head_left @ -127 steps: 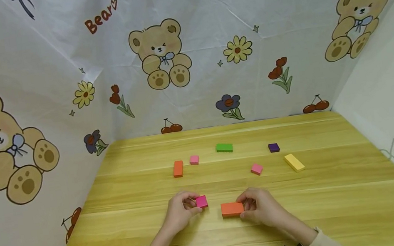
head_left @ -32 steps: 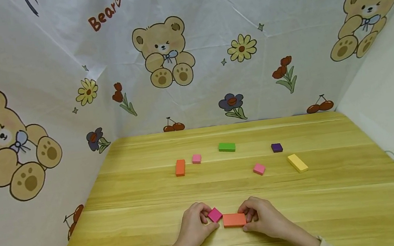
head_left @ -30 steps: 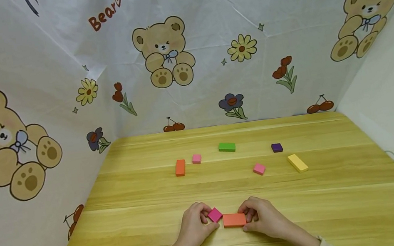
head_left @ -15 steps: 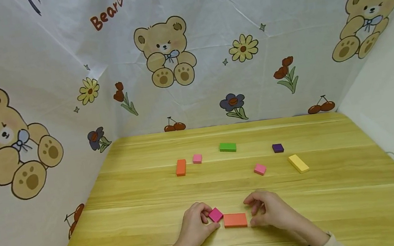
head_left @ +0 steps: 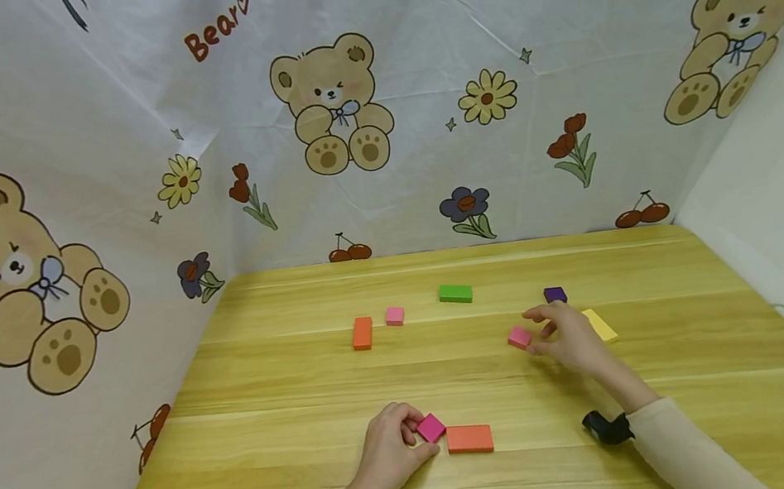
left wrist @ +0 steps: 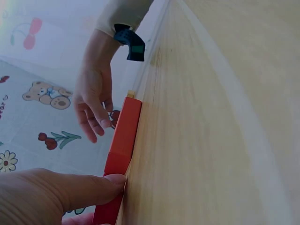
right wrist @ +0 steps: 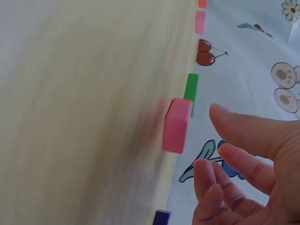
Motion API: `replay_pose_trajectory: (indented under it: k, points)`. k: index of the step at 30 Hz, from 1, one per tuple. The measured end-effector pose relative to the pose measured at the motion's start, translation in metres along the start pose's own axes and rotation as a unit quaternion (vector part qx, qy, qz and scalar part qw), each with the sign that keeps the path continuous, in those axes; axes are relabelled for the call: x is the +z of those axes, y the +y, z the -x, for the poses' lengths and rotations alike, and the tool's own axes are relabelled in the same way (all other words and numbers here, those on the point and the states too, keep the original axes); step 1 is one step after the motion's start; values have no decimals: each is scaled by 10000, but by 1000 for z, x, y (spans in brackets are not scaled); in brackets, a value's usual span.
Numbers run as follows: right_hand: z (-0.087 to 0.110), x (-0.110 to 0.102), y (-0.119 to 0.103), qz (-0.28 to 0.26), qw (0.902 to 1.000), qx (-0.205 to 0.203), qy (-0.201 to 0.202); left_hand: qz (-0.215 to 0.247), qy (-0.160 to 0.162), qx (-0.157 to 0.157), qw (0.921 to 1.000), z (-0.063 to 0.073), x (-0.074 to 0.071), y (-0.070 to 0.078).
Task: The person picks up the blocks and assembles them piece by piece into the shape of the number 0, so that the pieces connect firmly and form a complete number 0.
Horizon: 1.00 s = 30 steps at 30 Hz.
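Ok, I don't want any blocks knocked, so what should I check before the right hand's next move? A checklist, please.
1. Left hand holding magenta block: ok, pinched.
2. Magenta block squared to nearer orange block: not ok, turned with a corner toward it.
3. Right hand free to grasp: ok, holding nothing.
4. Nearer pink block gripped: not ok, the right wrist view shows a gap.
5. Yellow block untouched by right hand: cannot tell, partly hidden behind it.

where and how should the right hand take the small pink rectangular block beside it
I'd probably pinch the small pink rectangular block by its near and far sides, coming from the right, where the right hand hovers: it lies flat, its sides free.
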State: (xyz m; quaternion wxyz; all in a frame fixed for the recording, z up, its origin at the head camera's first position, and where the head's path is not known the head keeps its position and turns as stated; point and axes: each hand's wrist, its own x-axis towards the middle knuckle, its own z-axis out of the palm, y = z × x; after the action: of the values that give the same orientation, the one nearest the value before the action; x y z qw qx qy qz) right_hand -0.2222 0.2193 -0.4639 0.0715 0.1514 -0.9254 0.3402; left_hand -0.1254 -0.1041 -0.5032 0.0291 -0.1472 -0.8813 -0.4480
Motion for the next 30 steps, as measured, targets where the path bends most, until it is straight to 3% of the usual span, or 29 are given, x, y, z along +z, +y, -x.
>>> replay_pose_trajectory:
  k: [5,14,30]
  points:
    - [-12,1,13,-63,9987,95,-501,-21,-10,9,10000,0,1,-1]
    - [-19,6,21,-334,9944,176,-991,-33,-16,17,10000,0,0,-1]
    - [-19,10,22,-404,9933,470,-977,-72,-1,26,10000,0,0,-1]
